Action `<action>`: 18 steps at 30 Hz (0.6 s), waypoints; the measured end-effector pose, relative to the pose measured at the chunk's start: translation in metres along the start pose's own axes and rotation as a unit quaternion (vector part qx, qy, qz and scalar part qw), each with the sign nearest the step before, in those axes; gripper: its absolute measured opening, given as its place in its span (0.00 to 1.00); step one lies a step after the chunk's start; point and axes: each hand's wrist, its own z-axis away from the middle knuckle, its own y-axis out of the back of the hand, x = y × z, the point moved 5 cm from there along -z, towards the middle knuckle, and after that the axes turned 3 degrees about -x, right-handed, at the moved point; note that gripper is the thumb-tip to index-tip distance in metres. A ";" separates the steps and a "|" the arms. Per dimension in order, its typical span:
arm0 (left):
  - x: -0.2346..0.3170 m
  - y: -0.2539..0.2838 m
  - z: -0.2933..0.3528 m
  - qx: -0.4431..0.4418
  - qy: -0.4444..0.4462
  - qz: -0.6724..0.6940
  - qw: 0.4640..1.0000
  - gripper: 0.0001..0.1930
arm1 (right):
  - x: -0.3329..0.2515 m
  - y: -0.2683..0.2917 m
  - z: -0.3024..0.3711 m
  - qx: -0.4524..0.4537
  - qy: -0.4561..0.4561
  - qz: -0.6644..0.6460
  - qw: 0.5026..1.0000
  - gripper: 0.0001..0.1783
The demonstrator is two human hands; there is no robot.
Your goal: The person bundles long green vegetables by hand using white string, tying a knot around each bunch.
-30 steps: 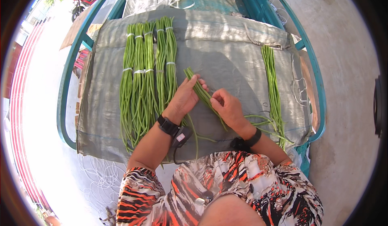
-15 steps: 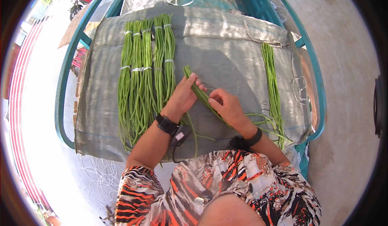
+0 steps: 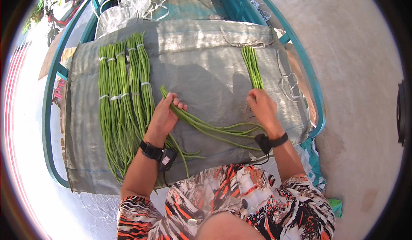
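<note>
My left hand is closed around a small bunch of green long beans. Their upper tips poke out above the thumb, and the longer ends trail right toward my other wrist and down past my left forearm. Over a loose pile of long beans at the right lies my right hand, its fingers curled together. Whatever is between those fingers is hidden, and the hand covers the pile's lower part. Left of my left hand, several tied bundles of long beans lie side by side, bound with white bands.
Everything lies on a grey woven sheet spread over a teal-railed cart bed. Clear plastic and white strapping sit at the far left. White cord lies near the right edge. Black straps with small devices circle my wrists.
My right hand has left the held bunch and moved right onto the loose pile. My left hand still grips its beans. The whole view has shifted, so the cart appears farther left.
</note>
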 end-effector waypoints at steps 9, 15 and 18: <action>0.000 0.010 0.004 0.033 0.003 -0.033 0.999 0.12 | 0.030 -0.004 -0.040 0.037 -0.075 0.114 0.990 0.11; 0.002 -0.001 0.005 0.021 -0.008 -0.034 0.999 0.12 | -0.013 -0.010 -0.016 0.084 -0.055 -0.154 0.983 0.10; 0.001 -0.002 0.005 0.010 0.010 -0.036 0.999 0.13 | -0.062 -0.027 0.008 -0.022 0.011 -0.288 0.957 0.08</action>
